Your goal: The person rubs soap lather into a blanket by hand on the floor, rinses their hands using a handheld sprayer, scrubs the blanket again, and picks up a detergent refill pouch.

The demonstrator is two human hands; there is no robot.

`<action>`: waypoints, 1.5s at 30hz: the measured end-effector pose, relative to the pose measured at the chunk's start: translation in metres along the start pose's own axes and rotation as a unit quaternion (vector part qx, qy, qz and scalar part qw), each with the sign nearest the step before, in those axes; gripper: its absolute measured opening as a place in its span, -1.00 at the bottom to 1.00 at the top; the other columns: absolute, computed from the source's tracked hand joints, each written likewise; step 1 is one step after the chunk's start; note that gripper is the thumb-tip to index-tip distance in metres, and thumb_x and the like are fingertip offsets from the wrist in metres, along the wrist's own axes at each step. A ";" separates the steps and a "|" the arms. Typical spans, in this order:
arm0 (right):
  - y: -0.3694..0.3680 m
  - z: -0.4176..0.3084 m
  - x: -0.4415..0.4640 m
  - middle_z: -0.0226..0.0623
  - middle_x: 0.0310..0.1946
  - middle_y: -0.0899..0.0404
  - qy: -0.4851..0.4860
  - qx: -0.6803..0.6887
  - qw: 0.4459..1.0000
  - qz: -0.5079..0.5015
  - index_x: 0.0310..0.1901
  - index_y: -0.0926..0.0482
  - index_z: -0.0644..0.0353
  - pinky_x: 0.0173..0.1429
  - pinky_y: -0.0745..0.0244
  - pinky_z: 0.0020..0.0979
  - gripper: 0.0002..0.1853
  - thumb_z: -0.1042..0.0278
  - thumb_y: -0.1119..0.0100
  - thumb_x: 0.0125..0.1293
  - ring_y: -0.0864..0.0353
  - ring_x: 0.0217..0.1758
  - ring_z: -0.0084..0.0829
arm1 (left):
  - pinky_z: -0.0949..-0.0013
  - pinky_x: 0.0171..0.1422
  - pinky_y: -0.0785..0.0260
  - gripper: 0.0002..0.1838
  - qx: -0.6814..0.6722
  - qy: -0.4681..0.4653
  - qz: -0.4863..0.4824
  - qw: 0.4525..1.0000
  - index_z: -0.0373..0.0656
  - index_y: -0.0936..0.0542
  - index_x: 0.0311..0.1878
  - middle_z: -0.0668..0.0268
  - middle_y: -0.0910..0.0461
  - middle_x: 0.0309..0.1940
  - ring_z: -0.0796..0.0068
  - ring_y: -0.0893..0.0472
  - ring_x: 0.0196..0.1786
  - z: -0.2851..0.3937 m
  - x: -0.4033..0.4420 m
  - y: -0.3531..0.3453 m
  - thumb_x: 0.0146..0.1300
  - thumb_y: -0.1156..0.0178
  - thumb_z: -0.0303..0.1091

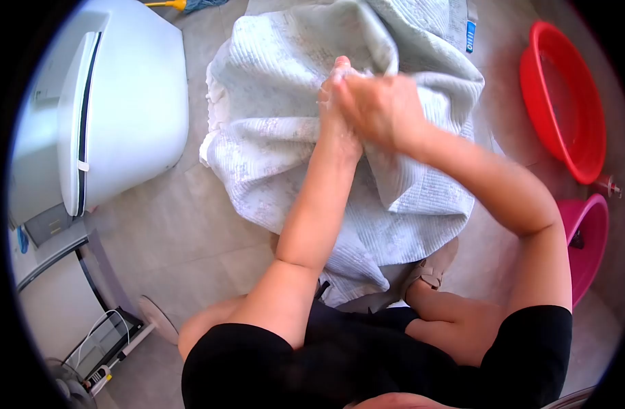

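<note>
One quilt (pixel 264 170), pale, ribbed, in deep folds, upper centre of the frame. Two bare hands over it: left hand (pixel 333 112), white flecks (pixel 337 76) near its fingers; right hand (pixel 386 109), curled against the left, blurred. Whether either grips the quilt: cannot tell. Handling, if rubbing: small folds, firm even pressure, section by section, surplus slack. Outward: one red basin (pixel 530 85), upper right; one pink tub (pixel 586 262), right edge; one white fixture (pixel 138 95), upper left.

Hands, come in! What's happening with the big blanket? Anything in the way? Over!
Left hand and right hand meet, right one blurred. Pale blanket bunched beneath. Red basin off to the right, not blocking.
</note>
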State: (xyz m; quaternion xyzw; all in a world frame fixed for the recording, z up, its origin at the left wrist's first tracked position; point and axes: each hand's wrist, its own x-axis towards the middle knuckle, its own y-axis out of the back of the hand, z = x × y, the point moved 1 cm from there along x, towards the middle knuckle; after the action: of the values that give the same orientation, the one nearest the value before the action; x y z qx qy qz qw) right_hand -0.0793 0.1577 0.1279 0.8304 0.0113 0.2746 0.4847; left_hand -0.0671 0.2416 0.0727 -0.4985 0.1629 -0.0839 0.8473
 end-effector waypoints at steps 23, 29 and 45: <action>0.033 0.056 0.012 -0.44 -0.61 -0.39 -0.150 0.373 0.915 -0.024 -0.29 -0.48 0.16 -0.47 -0.25 -0.55 -0.66 0.10 0.21 0.38 -0.35 -0.60 -0.58 | 0.28 -0.06 -0.48 -0.53 0.047 0.073 0.091 0.992 -0.31 -0.51 -0.19 0.15 -0.61 -0.30 0.30 -0.62 -0.25 0.033 -0.028 -0.053 0.33 0.13 -0.03; 0.058 0.040 0.007 -0.43 -0.58 -0.37 -0.284 0.568 0.771 -0.051 -0.10 -0.44 0.20 -0.48 -0.15 -0.67 -0.61 0.06 0.27 0.40 -0.25 -0.59 -0.72 | 0.46 -0.22 -0.44 -0.62 0.078 0.029 0.000 0.996 -0.24 -0.51 -0.32 0.28 -0.57 -0.40 0.52 -0.56 -0.37 0.041 -0.041 -0.062 0.34 0.06 -0.09; 0.016 -0.009 -0.012 -0.30 -0.81 -0.42 0.040 -0.014 0.993 0.112 -0.73 -0.45 0.09 -0.64 -0.37 -0.30 -0.56 -0.06 -0.14 0.10 -0.45 -0.75 -0.30 | 0.51 -0.48 -0.24 -0.66 0.404 -0.168 -0.019 0.899 -0.13 -0.41 -0.45 0.47 -0.37 -0.58 0.65 -0.36 -0.51 -0.021 -0.004 0.020 0.34 0.05 -0.09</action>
State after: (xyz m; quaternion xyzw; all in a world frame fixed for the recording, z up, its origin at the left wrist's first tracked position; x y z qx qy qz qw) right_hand -0.0972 0.1530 0.1390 0.8079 -0.0662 0.3598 0.4621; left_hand -0.0786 0.2352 0.0461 -0.1233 -0.0390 -0.0732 0.9889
